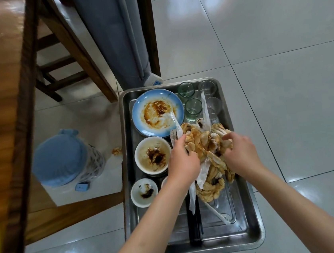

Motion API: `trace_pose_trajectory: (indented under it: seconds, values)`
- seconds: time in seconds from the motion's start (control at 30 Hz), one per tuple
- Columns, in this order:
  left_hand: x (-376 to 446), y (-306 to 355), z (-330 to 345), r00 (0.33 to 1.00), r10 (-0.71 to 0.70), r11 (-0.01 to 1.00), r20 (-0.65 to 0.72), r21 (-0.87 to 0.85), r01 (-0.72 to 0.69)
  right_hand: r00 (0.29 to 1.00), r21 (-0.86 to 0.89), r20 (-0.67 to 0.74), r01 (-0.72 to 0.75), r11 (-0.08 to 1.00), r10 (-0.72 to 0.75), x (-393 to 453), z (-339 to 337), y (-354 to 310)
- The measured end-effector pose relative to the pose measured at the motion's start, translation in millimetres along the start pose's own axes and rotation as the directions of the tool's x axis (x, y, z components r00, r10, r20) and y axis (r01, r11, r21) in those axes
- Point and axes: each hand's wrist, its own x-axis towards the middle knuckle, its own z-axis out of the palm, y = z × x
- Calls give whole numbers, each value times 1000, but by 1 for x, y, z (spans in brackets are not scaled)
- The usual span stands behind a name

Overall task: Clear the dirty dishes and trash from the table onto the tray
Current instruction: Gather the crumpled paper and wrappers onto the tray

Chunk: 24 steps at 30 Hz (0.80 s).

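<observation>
We note the left hand [183, 158] and right hand [241, 152], fingers curled, gripping stained napkins [204, 143] at frame centre, on the tray [251, 235]. We cannot read any writing.

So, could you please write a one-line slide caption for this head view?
Both hands gather stained tissues on a steel tray beside a blue plate, bowls and glasses.

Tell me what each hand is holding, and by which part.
Both hands grip the stained napkin pile over the tray: left hand on its left side, right hand on its right side.
</observation>
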Motion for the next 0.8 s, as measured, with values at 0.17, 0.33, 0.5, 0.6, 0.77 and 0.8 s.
trace_pose_trajectory:
  seconds: [0.17,0.33,0.5,0.6,0.77,0.8]
  values:
    - [-26,12,-18,1000,-5,997,6,-79,5,998,23,14,55,998,-55,-18,-18,-24]
    - [-61,34,-47,1000,2,979,20,-203,2,987,58,-5,160,985,-160,-46,-49,-55]
    - [-118,46,-107,991,118,968,-65,-214,-129,959,52,-2,283,958,-284,-96,-80,-89]
    - [-148,48,-154,976,152,966,-158,-185,-181,937,45,15,347,937,-348,-127,-91,-121]
    - [-190,39,-237,948,154,967,-277,-153,-202,894,37,61,442,896,-444,-174,-88,-181]
    - [-197,35,-253,945,143,967,-294,-163,-197,886,34,70,456,889,-458,-183,-85,-193]
